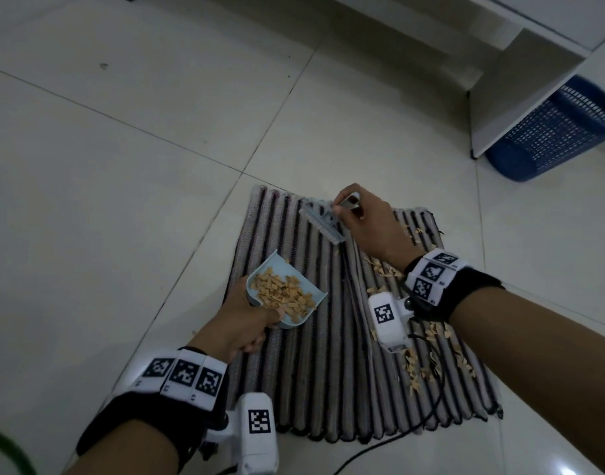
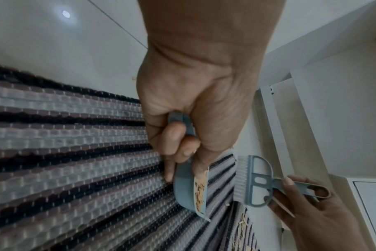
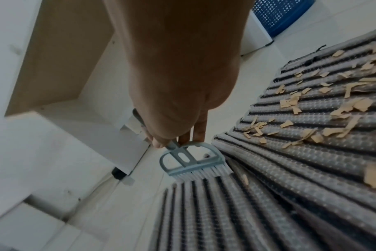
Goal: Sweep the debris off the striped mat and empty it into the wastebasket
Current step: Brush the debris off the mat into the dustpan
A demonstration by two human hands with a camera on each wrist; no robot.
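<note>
Left hand (image 1: 241, 318) holds dustpan (image 1: 287, 291) (no legible writing); right hand (image 1: 369, 224) holds brush (image 1: 323, 219).

Left hand (image 1: 242, 320) forward and low, fingers curled tight in a fist-like grip, wrist banded. Right hand (image 1: 366, 222) reached farther ahead, thumb and fingertips (image 3: 158, 143) pinching; forearm angled inward.
</note>
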